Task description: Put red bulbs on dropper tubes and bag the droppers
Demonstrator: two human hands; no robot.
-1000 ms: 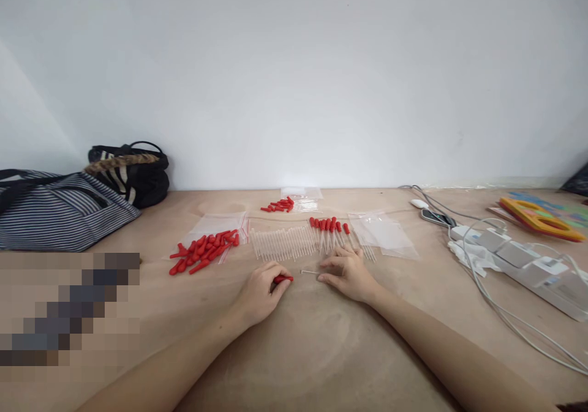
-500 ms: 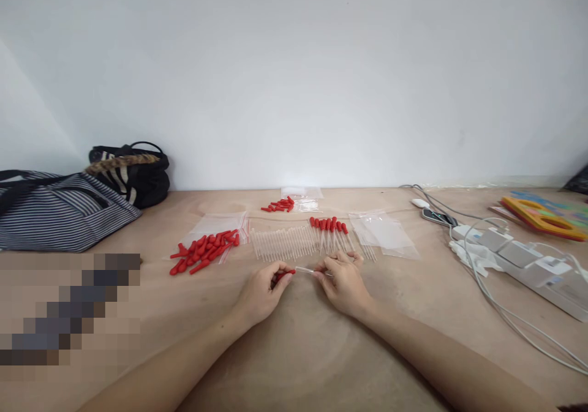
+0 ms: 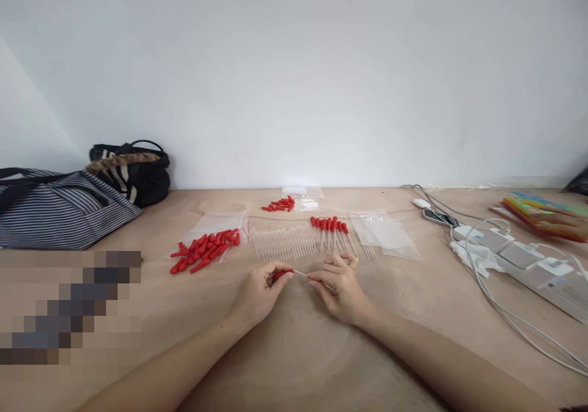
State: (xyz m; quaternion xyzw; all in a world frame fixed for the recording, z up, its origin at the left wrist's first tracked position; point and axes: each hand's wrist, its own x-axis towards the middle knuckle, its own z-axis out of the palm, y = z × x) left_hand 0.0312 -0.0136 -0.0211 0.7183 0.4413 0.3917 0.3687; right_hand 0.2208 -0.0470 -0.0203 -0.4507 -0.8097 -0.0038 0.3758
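Note:
My left hand point(image 3: 264, 289) is closed around a red rubber dropper bulb point(image 3: 285, 272), its mouth pointing right. My right hand point(image 3: 337, 286) pinches a thin clear dropper tube point(image 3: 301, 273), whose end meets the bulb's mouth; how deep it sits I cannot tell. Just beyond my hands lies a row of clear dropper tubes point(image 3: 282, 243). To its right are several droppers with red bulbs fitted point(image 3: 331, 227). A heap of loose red bulbs point(image 3: 204, 251) lies left of the row, partly on a plastic zip bag point(image 3: 220, 221).
Farther back are smaller red bulbs point(image 3: 280, 204) beside clear tubes point(image 3: 307, 204). Plastic bags point(image 3: 388, 234) lie right of the droppers. A white power strip with chargers and cables point(image 3: 519, 259) is at the right, near another person's hand point(image 3: 567, 221). Bags point(image 3: 68, 210) stand at left.
The tube and bulb, apart before, now meet end to end. My right hand has turned slightly. Another person's hand has come in over the colourful boards at far right.

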